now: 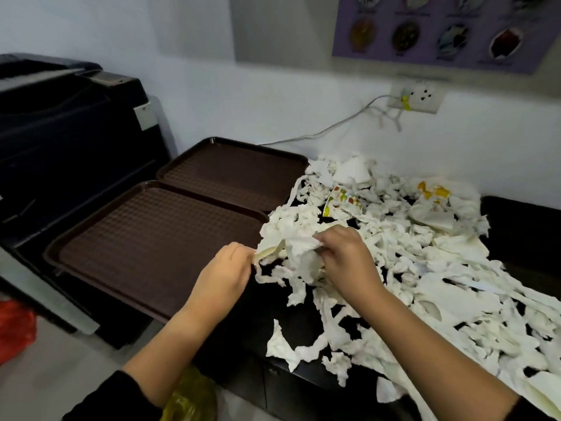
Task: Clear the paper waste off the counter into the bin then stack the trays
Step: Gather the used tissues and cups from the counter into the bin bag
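Paper waste (409, 253) is heaped over the dark surface (516, 214) from 1 to 5 o'clock; almost none is cleared. One clump is pinched by both hands, left hand (224, 271) and right hand (343, 256). Two trays (158, 238) at 10 o'clock are side by side, unstacked. Bin bag (191, 399), apparently, at 7 o'clock.

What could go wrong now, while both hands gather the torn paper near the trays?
Loose strips hang from the bunch that the left hand and right hand hold; some may drop during the carry. Scraps at the counter's front edge could slide off. Paper could also spill onto the near tray.
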